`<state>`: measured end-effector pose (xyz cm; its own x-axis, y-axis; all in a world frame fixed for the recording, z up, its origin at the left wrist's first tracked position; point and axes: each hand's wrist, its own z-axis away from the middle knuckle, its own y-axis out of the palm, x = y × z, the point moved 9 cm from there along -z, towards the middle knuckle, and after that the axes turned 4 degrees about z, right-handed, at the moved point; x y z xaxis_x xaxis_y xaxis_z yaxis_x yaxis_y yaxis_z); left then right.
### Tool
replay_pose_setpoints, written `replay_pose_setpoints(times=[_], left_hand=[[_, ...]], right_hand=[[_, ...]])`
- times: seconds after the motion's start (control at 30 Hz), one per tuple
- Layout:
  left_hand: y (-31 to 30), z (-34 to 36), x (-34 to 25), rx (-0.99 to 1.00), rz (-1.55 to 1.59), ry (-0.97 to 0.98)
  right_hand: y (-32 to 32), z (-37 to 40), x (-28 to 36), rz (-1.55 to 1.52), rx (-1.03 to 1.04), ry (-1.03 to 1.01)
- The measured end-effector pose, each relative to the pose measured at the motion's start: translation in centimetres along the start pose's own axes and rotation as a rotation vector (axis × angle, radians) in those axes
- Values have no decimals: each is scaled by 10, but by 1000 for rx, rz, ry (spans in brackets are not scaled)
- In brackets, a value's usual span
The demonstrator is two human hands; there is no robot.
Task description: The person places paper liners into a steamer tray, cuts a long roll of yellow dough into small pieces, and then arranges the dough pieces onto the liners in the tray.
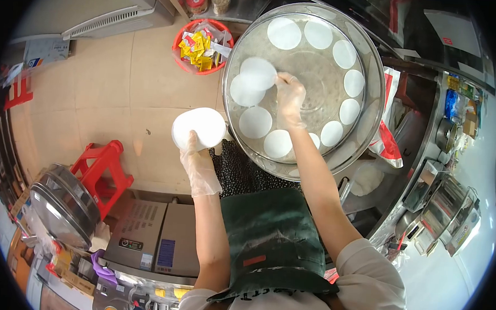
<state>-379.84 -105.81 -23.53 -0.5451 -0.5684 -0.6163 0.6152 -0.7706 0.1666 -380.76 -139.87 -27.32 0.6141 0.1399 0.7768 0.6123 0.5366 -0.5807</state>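
My left hand (194, 158), in a clear plastic glove, holds a stack of round white papers (198, 127) over the floor, left of the large round metal steamer tray (314, 74). My right hand (290, 98), also gloved, pinches the edge of one white paper disc (258, 72) above the tray's left side. That disc looks slightly blurred and overlaps another disc (245, 93) lying below it. Several more white discs form a ring along the inside of the tray, partly hidden by my right forearm at the lower edge.
A red basket (176, 61) with yellow packets stands left of the tray. Two lidded jars (197, 2) sit behind it. A red stool (104, 173) and round metal pans (63, 204) are at the left. A red and white bag (388, 140) lies right of the tray.
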Motion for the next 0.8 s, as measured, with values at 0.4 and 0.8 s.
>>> replay_pose_setpoints(times=[0.4, 0.8], left_hand=[[44, 36, -7, 169, 2, -43], [129, 56, 102, 264, -18, -296]], right_hand=[[26, -48, 22, 170, 1, 195], [-86, 37, 22, -171, 380, 362]])
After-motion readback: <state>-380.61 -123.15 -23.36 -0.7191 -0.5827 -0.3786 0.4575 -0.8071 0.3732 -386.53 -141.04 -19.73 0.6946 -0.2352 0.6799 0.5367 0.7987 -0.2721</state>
